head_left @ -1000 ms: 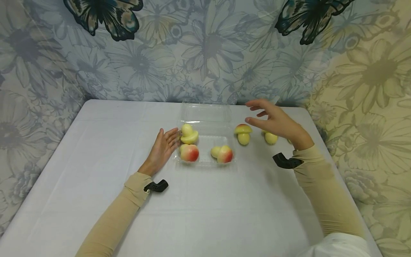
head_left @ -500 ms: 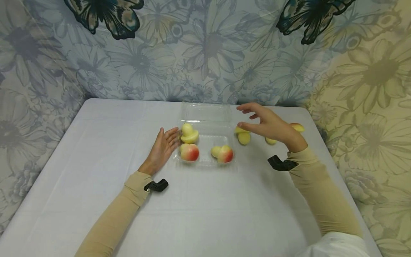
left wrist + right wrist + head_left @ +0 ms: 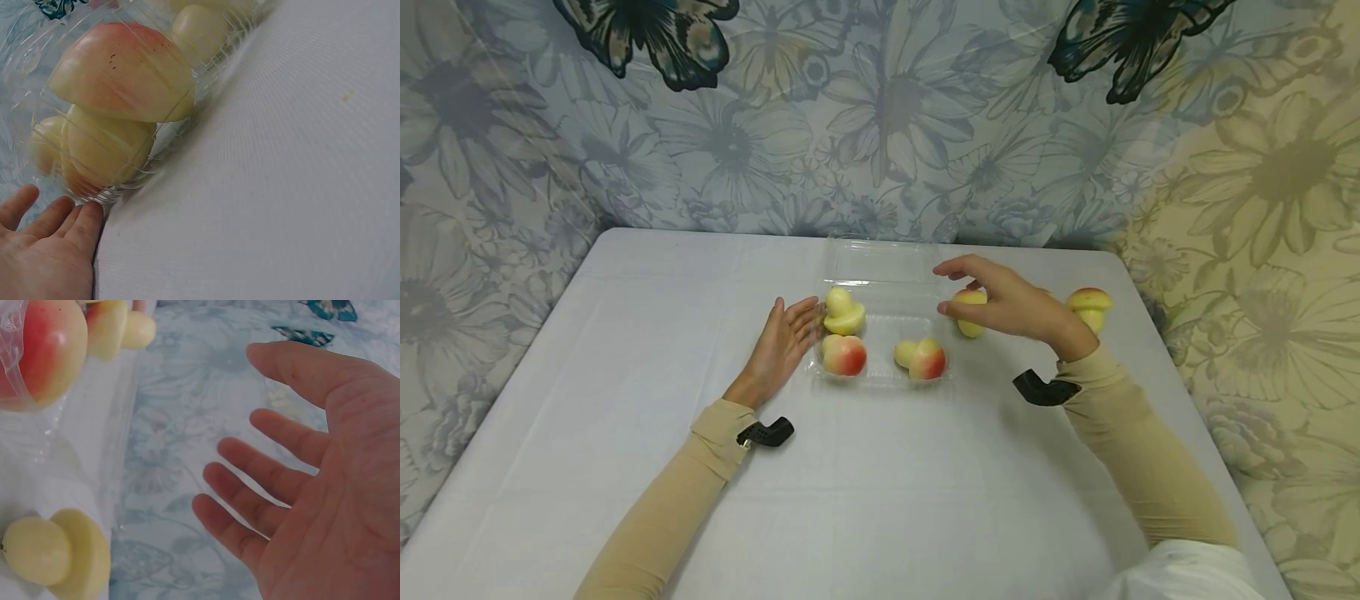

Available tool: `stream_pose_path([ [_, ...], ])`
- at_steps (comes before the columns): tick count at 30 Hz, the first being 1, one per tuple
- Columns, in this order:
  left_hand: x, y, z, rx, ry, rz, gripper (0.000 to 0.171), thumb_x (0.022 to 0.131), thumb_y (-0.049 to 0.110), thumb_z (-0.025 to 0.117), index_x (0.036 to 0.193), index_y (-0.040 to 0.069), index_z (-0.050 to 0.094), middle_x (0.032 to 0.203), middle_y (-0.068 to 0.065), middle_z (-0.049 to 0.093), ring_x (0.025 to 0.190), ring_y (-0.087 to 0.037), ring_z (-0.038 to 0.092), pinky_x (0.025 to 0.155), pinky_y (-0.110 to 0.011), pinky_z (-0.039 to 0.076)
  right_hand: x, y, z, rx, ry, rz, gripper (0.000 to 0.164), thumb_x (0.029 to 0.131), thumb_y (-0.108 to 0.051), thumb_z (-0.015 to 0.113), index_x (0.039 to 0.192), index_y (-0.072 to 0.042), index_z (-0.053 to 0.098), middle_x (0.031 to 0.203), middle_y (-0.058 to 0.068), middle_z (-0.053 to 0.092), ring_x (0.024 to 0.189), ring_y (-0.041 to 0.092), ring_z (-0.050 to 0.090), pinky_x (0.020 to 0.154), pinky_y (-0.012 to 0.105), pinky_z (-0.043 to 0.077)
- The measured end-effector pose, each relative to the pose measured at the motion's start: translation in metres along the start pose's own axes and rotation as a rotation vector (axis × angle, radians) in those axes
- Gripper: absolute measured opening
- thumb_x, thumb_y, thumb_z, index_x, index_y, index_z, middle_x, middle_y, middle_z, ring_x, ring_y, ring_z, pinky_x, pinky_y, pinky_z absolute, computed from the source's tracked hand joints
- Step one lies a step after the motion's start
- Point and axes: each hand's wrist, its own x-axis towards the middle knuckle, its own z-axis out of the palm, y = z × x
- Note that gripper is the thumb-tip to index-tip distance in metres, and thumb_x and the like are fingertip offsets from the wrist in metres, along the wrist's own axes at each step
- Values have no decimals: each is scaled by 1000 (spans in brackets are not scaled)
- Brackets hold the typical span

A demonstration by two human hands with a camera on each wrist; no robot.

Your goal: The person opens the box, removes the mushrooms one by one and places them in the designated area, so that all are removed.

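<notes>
A clear plastic clamshell box (image 3: pixel 876 325) stands on the table with its lid (image 3: pixel 880 260) folded back. Inside are a yellow mushroom (image 3: pixel 844 315) at the back left, a red-blushed one (image 3: pixel 844 356) before it, and another (image 3: pixel 925 360) at the front right. My left hand (image 3: pixel 777 337) has its fingers extended, tips right at the box's left wall; the left wrist view shows the mushroom cap (image 3: pixel 125 72) through the plastic. My right hand (image 3: pixel 1011 307) hovers empty, fingers spread, partly covering a mushroom (image 3: pixel 970 327) just right of the box.
Farther right a red-topped mushroom (image 3: pixel 1089 308) stands on the white tablecloth (image 3: pixel 880 500). Between it and the box, another mushroom is almost wholly hidden behind the right hand. A wall with a flower print (image 3: pixel 895 150) rises behind the table's back edge.
My right hand has moved left and slightly toward me, over the mushroom nearest the box, uncovering the far-right mushroom. My left hand stays in place.
</notes>
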Motion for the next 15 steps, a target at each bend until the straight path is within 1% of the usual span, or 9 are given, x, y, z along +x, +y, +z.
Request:
stream_pose_path([
  [4, -1, 1, 1, -6, 3, -3, 82, 107, 61, 13, 161, 0, 11, 170, -17, 11, 159, -28, 12, 132, -46, 10, 0, -1, 5, -8, -13, -2, 53, 96, -24, 71, 143, -11, 51, 147, 9, 53, 132, 29, 53, 112, 55, 46],
  [9, -1, 1, 1, -3, 4, -6, 81, 107, 61, 12, 161, 0, 11, 171, -16, 11, 159, -27, 12, 132, -46, 10, 2, -2, 12, -2, -35, 24, 54, 95, -27, 72, 143, -13, 51, 148, 7, 54, 133, 27, 51, 115, 54, 43],
  [15, 0, 0, 1, -7, 5, -7, 82, 107, 61, 13, 161, 0, 11, 171, -17, 11, 159, -28, 11, 132, -46, 10, 3, 1, 19, -25, -56, 18, 56, 95, -29, 72, 144, -11, 51, 147, 10, 54, 134, 31, 51, 115, 55, 42],
])
